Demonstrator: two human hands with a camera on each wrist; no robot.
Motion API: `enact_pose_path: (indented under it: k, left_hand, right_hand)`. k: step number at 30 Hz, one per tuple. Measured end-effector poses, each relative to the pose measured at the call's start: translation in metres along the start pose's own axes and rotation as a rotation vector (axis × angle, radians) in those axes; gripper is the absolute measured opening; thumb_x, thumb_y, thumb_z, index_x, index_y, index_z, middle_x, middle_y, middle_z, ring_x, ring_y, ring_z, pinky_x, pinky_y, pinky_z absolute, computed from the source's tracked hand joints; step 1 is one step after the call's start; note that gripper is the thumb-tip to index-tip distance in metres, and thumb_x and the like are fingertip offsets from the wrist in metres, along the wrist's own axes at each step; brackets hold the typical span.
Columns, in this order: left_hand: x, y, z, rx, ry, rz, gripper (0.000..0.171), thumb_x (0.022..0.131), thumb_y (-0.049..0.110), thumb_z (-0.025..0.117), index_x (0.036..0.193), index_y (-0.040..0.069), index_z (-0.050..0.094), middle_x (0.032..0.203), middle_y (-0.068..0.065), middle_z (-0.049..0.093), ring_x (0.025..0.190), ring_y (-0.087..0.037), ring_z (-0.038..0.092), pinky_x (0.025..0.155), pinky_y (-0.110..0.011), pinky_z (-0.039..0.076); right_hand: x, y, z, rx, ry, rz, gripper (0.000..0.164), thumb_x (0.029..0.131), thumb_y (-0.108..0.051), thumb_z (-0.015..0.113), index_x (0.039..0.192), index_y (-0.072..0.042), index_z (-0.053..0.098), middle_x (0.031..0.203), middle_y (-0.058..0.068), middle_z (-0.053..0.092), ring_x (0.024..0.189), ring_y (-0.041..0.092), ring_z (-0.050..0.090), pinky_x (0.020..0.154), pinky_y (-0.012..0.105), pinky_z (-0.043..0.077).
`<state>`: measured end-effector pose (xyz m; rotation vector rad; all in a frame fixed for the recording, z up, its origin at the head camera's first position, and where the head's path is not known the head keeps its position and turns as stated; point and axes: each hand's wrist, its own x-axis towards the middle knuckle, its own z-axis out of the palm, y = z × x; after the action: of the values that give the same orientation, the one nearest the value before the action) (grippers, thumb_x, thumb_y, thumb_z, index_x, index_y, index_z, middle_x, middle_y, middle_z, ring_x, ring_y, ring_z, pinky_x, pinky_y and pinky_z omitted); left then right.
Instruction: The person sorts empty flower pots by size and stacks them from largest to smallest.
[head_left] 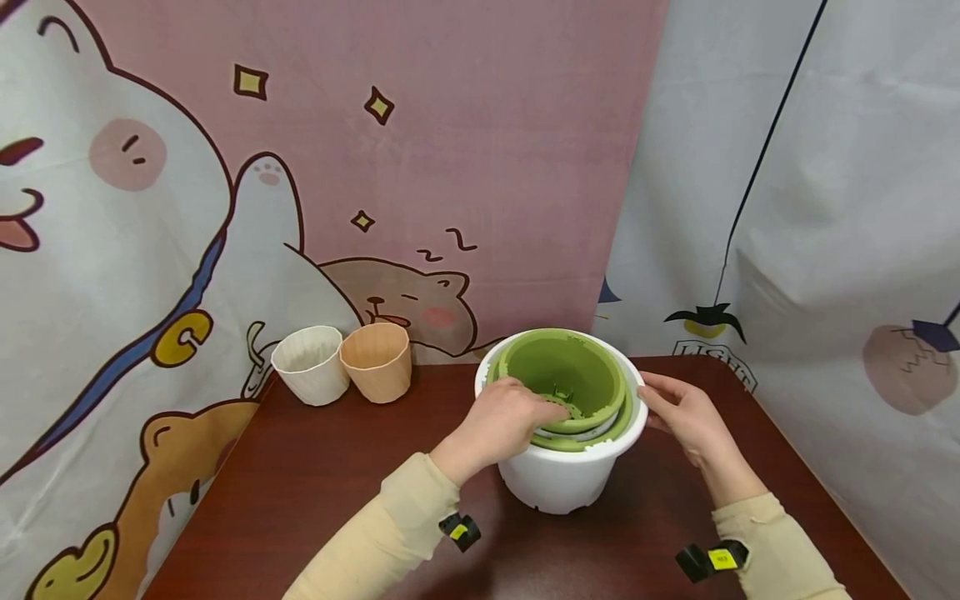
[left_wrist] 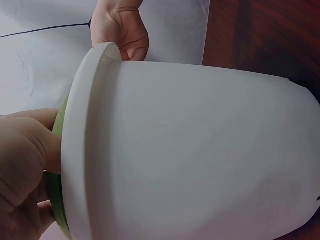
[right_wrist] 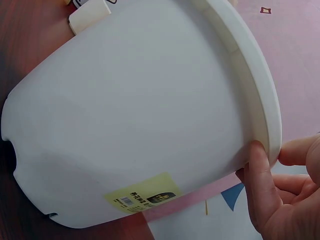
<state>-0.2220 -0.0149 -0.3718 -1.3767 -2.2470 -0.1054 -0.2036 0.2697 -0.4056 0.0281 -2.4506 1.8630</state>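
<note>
Left of one smooth white pot [head_left: 558,482] stand two faceted cups [head_left: 380,379], my right grip [head_left: 684,417] pinching its rim, my left grip [head_left: 502,417] clasping the inner of two round green pots [head_left: 558,358].

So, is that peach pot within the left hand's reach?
Probably yes: nothing visible stands between the left hand and the peach pot, though that hand must first leave the inner green pot.

The white pot [head_left: 558,482] held by the right hand [head_left: 686,417] looks like smooth plastic with a soft sheen; the green pot [head_left: 558,362] at the left hand [head_left: 501,419], matt plastic. Under both hands the counter [head_left: 337,483] is glossy, wood-like; beyond them hangs matt, creased cloth [head_left: 487,150].
</note>
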Motion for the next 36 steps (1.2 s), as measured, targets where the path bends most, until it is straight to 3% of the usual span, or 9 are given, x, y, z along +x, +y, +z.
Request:
enact_pose_path:
  k: [11, 17, 22, 36]
  left_hand:
    - [-0.001, -0.003, -0.005, -0.115, -0.008, 0.028, 0.026, 0.085, 0.003, 0.069, 0.098, 0.025, 0.075, 0.081, 0.015, 0.069, 0.073, -0.006, 0.064, 0.073, -0.027, 0.049]
    - [-0.006, -0.006, -0.016, -0.213, -0.011, -0.031, 0.025, 0.085, 0.012, 0.076, 0.108, 0.021, 0.076, 0.099, 0.010, 0.072, 0.092, -0.007, 0.067, 0.083, -0.025, 0.051]
    - [-0.012, -0.010, -0.023, -0.214, 0.002, -0.093, 0.028, 0.087, 0.016, 0.077, 0.115, 0.020, 0.074, 0.107, 0.007, 0.071, 0.100, -0.007, 0.065, 0.084, -0.024, 0.051]
    - [-0.034, -0.022, -0.031, -0.204, 0.117, -0.165, 0.042, 0.083, 0.011, 0.080, 0.124, 0.012, 0.069, 0.119, -0.001, 0.068, 0.107, -0.017, 0.064, 0.089, -0.032, 0.052]
  right_hand:
    - [-0.001, 0.000, 0.000, -0.009, -0.001, 0.005, 0.055, 0.101, -0.020, 0.058, 0.141, 0.014, 0.042, 0.130, 0.031, 0.055, 0.086, 0.000, 0.065, 0.075, 0.025, 0.057]
    - [-0.002, -0.001, 0.000, -0.010, 0.002, 0.000, 0.056, 0.101, -0.021, 0.058, 0.141, 0.014, 0.042, 0.129, 0.028, 0.056, 0.086, 0.000, 0.064, 0.075, 0.025, 0.057]
    - [-0.002, -0.001, -0.001, -0.017, 0.004, -0.002, 0.056, 0.101, -0.023, 0.059, 0.141, 0.013, 0.043, 0.130, 0.030, 0.055, 0.086, 0.000, 0.064, 0.075, 0.025, 0.057]
    - [-0.002, -0.001, -0.001, -0.002, 0.006, -0.010, 0.055, 0.101, -0.022, 0.059, 0.140, 0.014, 0.043, 0.127, 0.027, 0.058, 0.086, 0.001, 0.065, 0.075, 0.025, 0.057]
